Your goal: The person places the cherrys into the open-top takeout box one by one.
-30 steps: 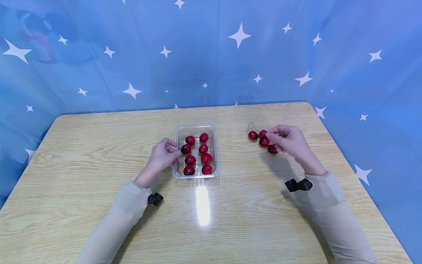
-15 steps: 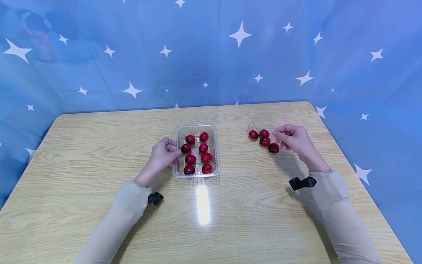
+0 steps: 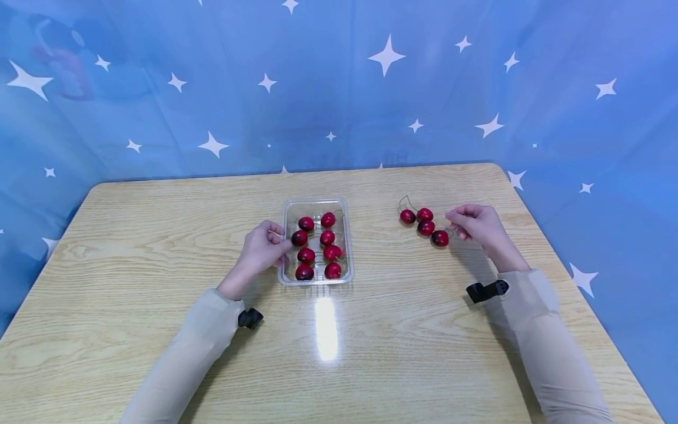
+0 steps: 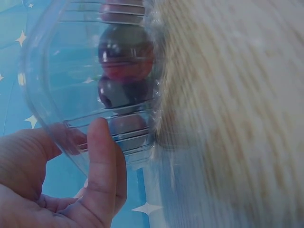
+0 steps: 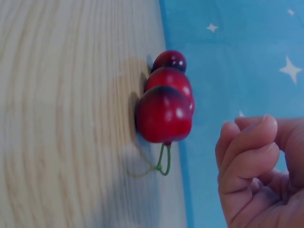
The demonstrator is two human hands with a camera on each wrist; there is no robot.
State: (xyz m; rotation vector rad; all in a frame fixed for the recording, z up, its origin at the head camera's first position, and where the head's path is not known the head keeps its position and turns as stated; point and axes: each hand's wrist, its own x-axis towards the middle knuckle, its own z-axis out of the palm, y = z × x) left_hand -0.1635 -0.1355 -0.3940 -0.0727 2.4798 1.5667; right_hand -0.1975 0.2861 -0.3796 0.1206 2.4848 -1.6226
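A transparent plastic container [image 3: 318, 282] holds several dark red cherries [image 3: 327, 238] in two columns. My left hand [image 3: 261, 250] grips its left side. In the left wrist view, the fingers [image 4: 100, 171] lie against the outside of the clear wall, and the thumb shows through the plastic. Over on the right, several stemmed cherries [image 3: 439, 238] form a small cluster on the table. Just right of them hovers my right hand [image 3: 479, 227], fingers loosely curled with nothing in them. The right wrist view shows a gap between that hand and the nearest cherry [image 5: 164, 114], its green stem trailing down.
The wood-grain table [image 3: 132, 235] ends at the back against a blue curtain [image 3: 318, 88] with white stars. Black wrist cameras sit on both cuffs. A bright light reflection [image 3: 325, 330] lies in front of the container.
My right hand has drawn back to the right from the loose cherries, leaving all of them uncovered on the table. The left hand and the container have stayed in place.
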